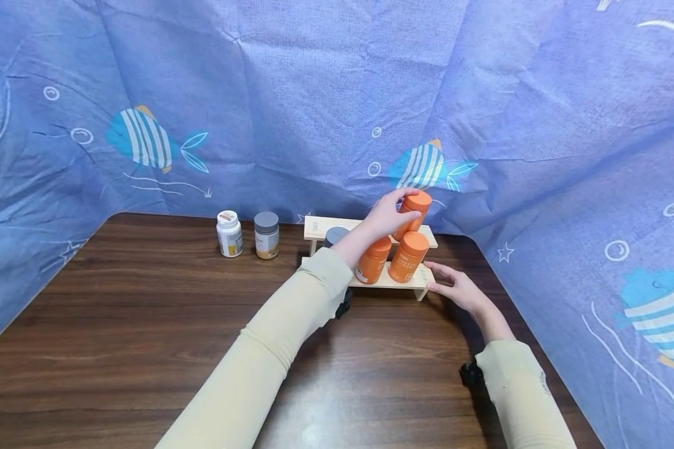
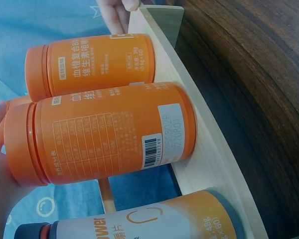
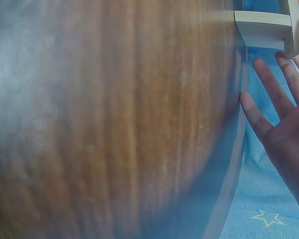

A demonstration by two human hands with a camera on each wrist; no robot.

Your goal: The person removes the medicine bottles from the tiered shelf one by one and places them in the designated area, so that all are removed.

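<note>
My left hand (image 1: 386, 218) reaches over the lower shelf and holds an orange bottle (image 1: 417, 204) between thumb and fingers near its cap. That bottle is at the upper step of a two-tier wooden rack (image 1: 330, 226); its base is partly hidden. Two more orange bottles, a right one (image 1: 409, 257) and a left one (image 2: 104, 137), stand side by side on the lower step. Beside them is a dark-capped bottle (image 2: 139, 221), mostly covered by my left arm in the head view. My right hand (image 1: 457, 288) touches the rack's right end, its fingers spread and fairly straight.
Left of the rack, a white bottle (image 1: 229, 234) and a grey-capped bottle (image 1: 266, 236) stand on the dark wooden table (image 1: 118, 324). A blue fish-print cloth (image 1: 314, 112) hangs behind the table and along its sides.
</note>
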